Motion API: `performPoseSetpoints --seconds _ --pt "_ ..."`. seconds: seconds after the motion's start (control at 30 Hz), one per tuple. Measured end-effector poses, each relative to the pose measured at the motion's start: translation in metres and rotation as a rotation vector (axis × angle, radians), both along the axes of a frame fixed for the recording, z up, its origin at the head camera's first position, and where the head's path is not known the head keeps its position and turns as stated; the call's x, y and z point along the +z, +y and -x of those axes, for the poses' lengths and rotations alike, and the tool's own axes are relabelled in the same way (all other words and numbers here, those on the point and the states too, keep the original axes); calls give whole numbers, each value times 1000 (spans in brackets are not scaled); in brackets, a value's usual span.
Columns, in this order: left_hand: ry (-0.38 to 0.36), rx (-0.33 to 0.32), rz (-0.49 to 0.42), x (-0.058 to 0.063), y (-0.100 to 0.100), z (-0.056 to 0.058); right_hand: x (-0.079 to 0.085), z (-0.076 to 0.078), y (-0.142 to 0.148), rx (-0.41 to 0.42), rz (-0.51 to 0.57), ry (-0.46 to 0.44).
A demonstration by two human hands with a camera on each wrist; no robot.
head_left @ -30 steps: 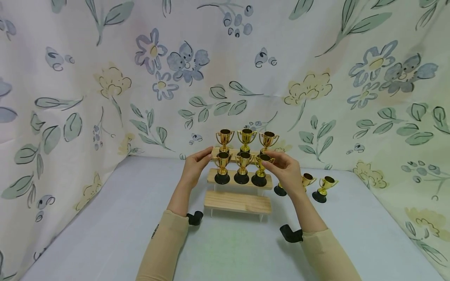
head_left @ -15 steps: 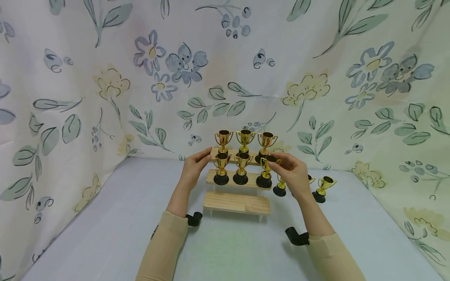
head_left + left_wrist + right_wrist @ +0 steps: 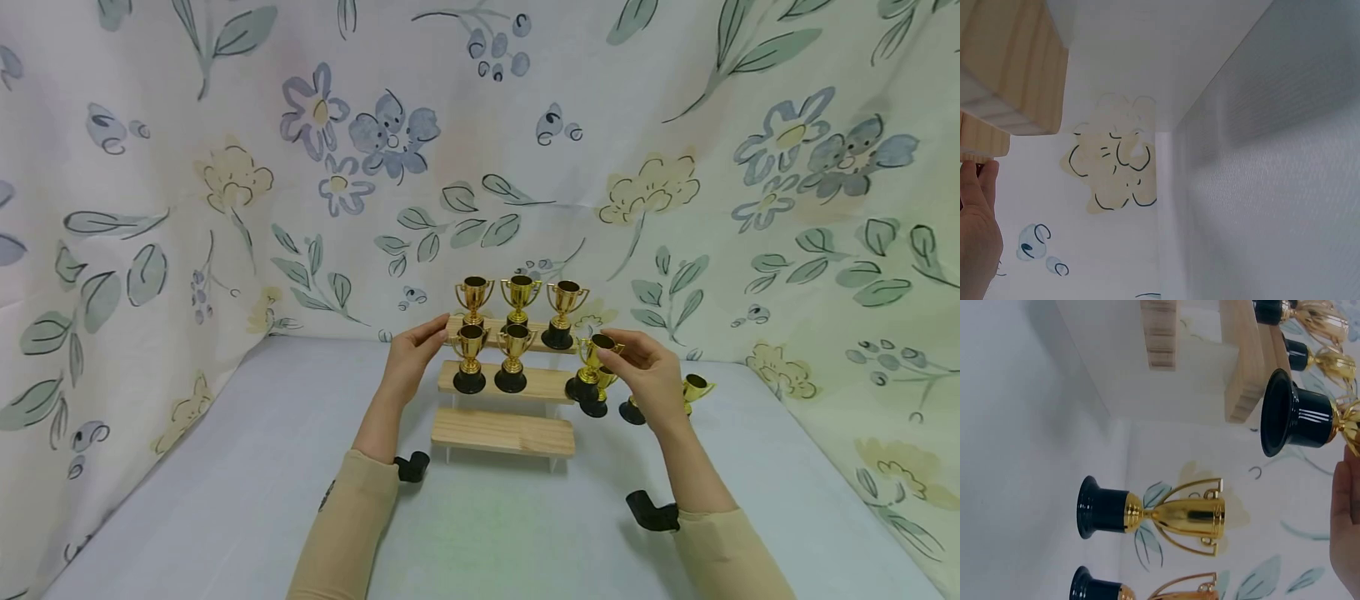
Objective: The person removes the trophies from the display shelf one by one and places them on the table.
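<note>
My right hand (image 3: pixel 647 371) pinches a small gold trophy cup (image 3: pixel 591 367) with a black base, beside the right end of the stand's middle plank. In the right wrist view the held trophy's black base (image 3: pixel 1310 419) hangs past the plank ends, its underside showing. At the far left my left hand (image 3: pixel 411 354) grips the end of the top plank of a three-tier wooden display stand (image 3: pixel 502 432). The left wrist view catches only its thumb and fingers (image 3: pixel 979 194) at the plank end. Two trophies (image 3: pixel 513 358) stand on the middle tier and three (image 3: pixel 519 300) on the top.
More trophies stand on the table right of the stand, partly behind my right hand and the held cup; one trophy (image 3: pixel 1188 515) shows whole in the right wrist view. The bottom plank bears nothing. A floral cloth (image 3: pixel 480 167) hangs close behind.
My right hand has moved right, taking the trophy off the right end of the middle tier and past its edge. The left hand stays at the top plank.
</note>
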State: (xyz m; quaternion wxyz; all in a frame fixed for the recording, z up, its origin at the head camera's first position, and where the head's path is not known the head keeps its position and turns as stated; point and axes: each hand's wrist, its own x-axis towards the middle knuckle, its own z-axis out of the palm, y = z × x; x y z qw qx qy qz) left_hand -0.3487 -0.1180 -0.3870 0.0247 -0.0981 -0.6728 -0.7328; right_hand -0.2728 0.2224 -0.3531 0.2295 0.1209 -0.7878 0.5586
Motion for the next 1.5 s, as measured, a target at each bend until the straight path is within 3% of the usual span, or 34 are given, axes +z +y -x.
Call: performPoseSetpoints --seconds 0.67,0.97,1.5 --pt "1 -11 10 -1 -1 2 -7 -6 23 -19 8 -2" --pt "-12 -7 15 0 0 -1 -25 -8 33 -31 -70 -118" --pt "-21 0 2 0 0 -1 -44 -3 44 -4 -143 -233"
